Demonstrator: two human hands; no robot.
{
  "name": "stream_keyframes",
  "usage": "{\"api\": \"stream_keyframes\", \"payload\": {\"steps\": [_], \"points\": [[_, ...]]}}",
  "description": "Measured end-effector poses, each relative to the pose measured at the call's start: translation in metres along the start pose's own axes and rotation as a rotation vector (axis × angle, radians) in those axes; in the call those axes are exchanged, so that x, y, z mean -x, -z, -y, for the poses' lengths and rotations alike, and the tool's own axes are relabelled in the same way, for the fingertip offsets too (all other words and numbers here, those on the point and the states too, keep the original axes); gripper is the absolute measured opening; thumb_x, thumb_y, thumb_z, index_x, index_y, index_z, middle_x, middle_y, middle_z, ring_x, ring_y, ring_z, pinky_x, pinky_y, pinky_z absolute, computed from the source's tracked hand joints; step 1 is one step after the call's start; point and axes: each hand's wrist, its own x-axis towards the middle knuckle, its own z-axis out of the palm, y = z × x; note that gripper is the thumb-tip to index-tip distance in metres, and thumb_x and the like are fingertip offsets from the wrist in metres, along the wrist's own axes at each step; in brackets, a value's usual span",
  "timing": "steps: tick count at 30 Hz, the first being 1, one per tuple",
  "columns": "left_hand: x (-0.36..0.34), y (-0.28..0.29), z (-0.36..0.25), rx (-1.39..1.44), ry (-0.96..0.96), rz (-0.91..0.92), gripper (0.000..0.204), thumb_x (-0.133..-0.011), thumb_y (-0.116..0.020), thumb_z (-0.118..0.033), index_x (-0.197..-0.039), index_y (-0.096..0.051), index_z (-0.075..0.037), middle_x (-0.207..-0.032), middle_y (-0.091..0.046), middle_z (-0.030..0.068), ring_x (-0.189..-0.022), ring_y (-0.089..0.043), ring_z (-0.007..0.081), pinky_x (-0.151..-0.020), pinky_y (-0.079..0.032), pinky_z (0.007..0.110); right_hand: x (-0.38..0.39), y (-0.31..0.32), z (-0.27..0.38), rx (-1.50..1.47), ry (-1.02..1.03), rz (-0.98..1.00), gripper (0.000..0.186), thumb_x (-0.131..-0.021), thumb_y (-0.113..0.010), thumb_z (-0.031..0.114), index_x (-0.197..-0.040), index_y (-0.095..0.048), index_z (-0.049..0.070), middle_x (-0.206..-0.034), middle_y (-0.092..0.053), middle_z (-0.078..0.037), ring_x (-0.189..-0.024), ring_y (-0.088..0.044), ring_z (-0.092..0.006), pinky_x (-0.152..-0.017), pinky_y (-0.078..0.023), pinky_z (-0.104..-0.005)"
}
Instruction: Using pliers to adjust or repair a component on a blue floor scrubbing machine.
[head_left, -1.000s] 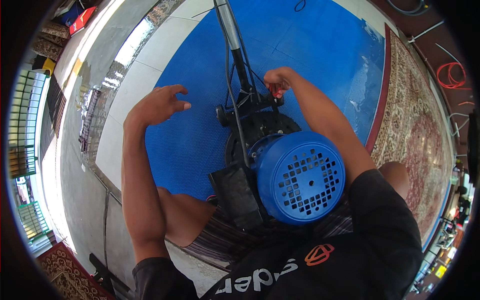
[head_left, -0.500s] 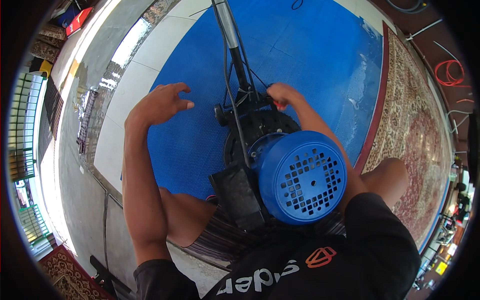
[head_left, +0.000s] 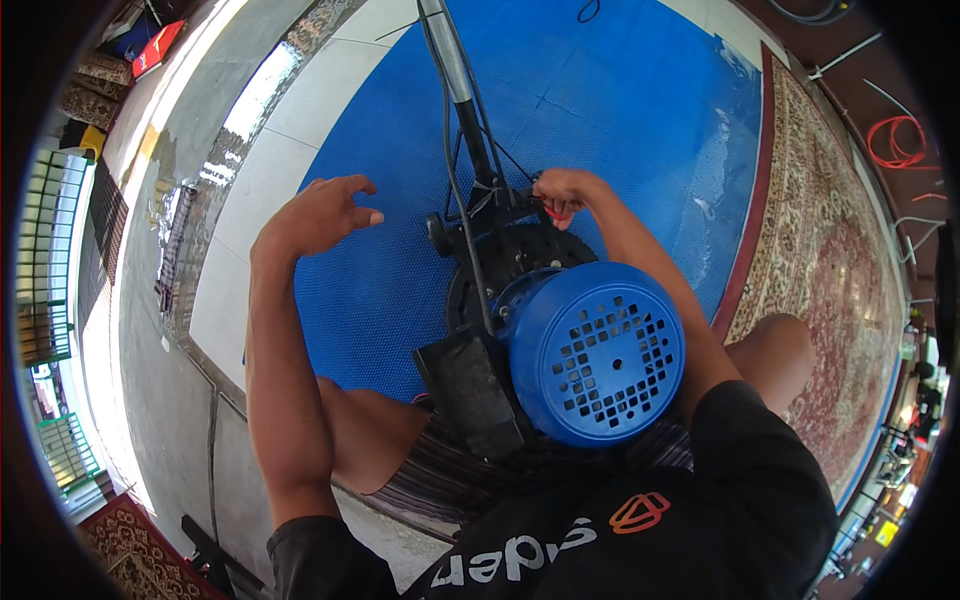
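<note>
A floor polishing machine with a blue motor cover (head_left: 617,365) leans against my lap, its metal handle pole (head_left: 450,60) running away over the blue floor. My right hand (head_left: 568,192) is closed beside the bracket (head_left: 500,208) at the pole's foot. A small red thing (head_left: 553,212), perhaps a tool's handle, shows between its fingers; the rest is hidden. To the left of the machine my left hand (head_left: 318,215) hangs in the air with nothing in it, thumb and index finger apart. A black box (head_left: 472,390) sits on the machine's near left side.
A patterned rug (head_left: 800,230) with a red border lies along the right. Black cables (head_left: 455,180) run beside the pole. Wet concrete (head_left: 190,290) stretches along the left, and another rug (head_left: 135,550) lies at the lower left. A red hose coil (head_left: 895,142) is at the far right.
The machine has shifted slightly left in the view. My right hand has turned a little at the bracket, its fingers now showing more. My left hand has barely moved.
</note>
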Motion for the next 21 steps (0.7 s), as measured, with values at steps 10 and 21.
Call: {"api": "stream_keyframes", "payload": {"steps": [10,21], "points": [[-0.005,0.003,-0.014,-0.012,-0.031,0.013,0.049,-0.097,-0.074,-0.032,-0.137,-0.067,-0.007,-0.089,-0.071,0.0118,-0.07,-0.068,0.0223,-0.069,-0.056,0.042,-0.059,0.027,0.032,0.12,-0.115,-0.01,0.045,-0.097,-0.048,0.016,-0.126,-0.061,-0.016,-0.114,-0.07,-0.031,-0.083,-0.076,-0.0336,-0.07,-0.061,-0.0425],[-0.008,-0.001,-0.008,0.004,-0.05,0.02,0.049,-0.097,-0.074,-0.031,-0.137,-0.066,-0.004,-0.092,-0.072,0.0142,-0.071,-0.07,0.0238,-0.067,-0.057,0.041,0.01,0.024,0.01,0.228,0.028,0.018,0.031,-0.092,-0.046,0.013,-0.087,-0.065,-0.012,-0.083,-0.071,-0.029,-0.071,-0.076,-0.0361,-0.071,-0.064,-0.0435]]}}
